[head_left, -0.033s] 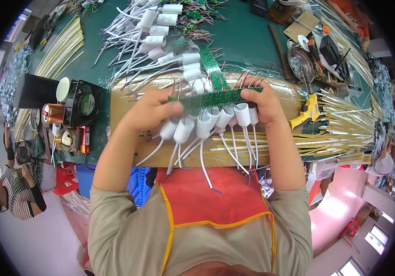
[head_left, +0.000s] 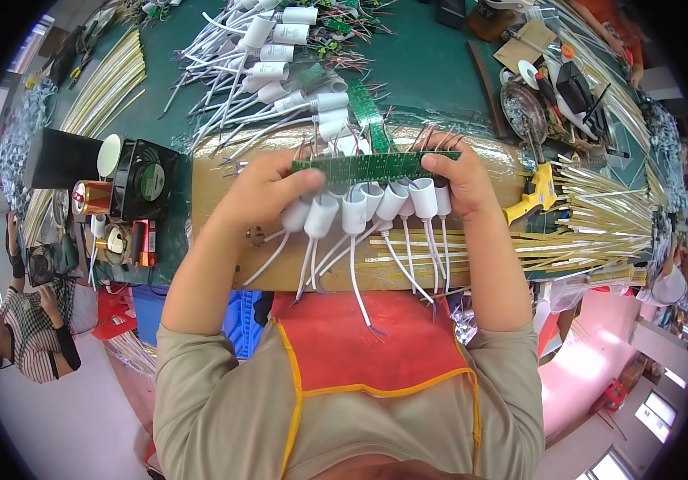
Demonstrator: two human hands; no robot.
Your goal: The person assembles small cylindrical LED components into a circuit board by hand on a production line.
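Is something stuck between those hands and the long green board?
Nothing visible is: the left hand and right hand hold the green board at its ends. The white cups show below it, between the hands.

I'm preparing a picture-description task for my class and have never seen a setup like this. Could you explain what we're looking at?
There is no robot here: a person works bare-handed. The camera is worn on their head and looks down, so the red apron is their own. Its fisheye lens bends straight edges.

The left hand and right hand grip opposite ends of a green circuit strip. Just below it are white cylinders trailing cables.

On the green table lie a brown sheet, more white cylinders farther off, and a black fan on the left. On the right are a yellow-handled tool and thin gold-coloured strips.
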